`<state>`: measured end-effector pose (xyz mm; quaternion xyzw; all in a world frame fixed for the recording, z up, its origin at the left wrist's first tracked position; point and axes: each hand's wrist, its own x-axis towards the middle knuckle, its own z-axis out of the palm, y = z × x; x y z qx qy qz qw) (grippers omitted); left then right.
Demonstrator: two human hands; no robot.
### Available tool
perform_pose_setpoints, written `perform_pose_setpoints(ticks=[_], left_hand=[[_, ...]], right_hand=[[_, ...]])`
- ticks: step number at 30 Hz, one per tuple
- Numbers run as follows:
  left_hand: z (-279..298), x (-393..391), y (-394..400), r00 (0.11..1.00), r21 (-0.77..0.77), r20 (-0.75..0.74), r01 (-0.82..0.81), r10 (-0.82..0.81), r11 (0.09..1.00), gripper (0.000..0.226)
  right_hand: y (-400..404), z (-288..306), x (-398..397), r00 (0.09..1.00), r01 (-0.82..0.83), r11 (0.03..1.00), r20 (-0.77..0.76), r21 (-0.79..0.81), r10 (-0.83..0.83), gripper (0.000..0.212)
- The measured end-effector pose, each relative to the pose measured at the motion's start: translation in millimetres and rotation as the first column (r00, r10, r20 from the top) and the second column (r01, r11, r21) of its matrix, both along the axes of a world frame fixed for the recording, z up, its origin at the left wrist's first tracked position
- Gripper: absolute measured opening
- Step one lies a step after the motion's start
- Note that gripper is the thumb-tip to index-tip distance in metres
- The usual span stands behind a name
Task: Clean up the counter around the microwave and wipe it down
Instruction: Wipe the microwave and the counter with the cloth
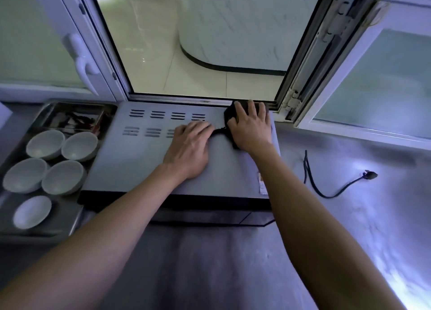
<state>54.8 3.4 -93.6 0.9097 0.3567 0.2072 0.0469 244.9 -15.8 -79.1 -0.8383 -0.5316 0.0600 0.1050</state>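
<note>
Black cloth [229, 116] sits under our flat right hand [250, 125] at microwave [140, 160] top's back-right corner; left hand [190, 148], flat & empty, just beside.

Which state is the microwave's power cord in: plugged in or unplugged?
Unplugged: the power cord lies loose on the counter, its plug bare beside the microwave.
</note>
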Motion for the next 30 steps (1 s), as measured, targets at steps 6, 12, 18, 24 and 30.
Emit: perform_pose_setpoints(ticks=[6, 12, 18, 24, 30], left_hand=[[5.6, 0.2, -2.9, 0.999, -0.010, -0.041, 0.002, -0.002, 1.000, 0.045], [5.4, -3.0, -4.4, 0.997, 0.034, -0.016, 0.072, -0.071, 0.997, 0.044], [5.3, -6.7, -7.0, 0.990, 0.013, 0.003, 0.144, -0.144, 0.990, 0.052], [4.9, -5.4, -6.3, 0.984, -0.014, -0.016, 0.180, -0.180, 0.984, 0.041], [2.2, -4.3, -5.8, 0.984, 0.006, 0.001, 0.180, -0.180, 0.984, 0.040]], right_hand=[[-65.0, -1.3, -31.4, 0.999, 0.007, 1.000, 0.039, 0.009, -0.008, 0.058], [-139.6, -2.7, -76.7, 0.995, 0.055, 0.999, 0.081, 0.001, -0.055, 0.058], [-191.2, -7.1, -101.4, 0.982, 0.144, 0.990, 0.120, -0.002, -0.142, 0.059], [-168.0, -2.9, -87.0, 0.973, 0.228, 0.973, 0.038, -0.027, -0.226, 0.060], [-129.6, 3.2, -48.7, 0.977, 0.215, 0.975, 0.001, -0.050, -0.215, 0.060]])
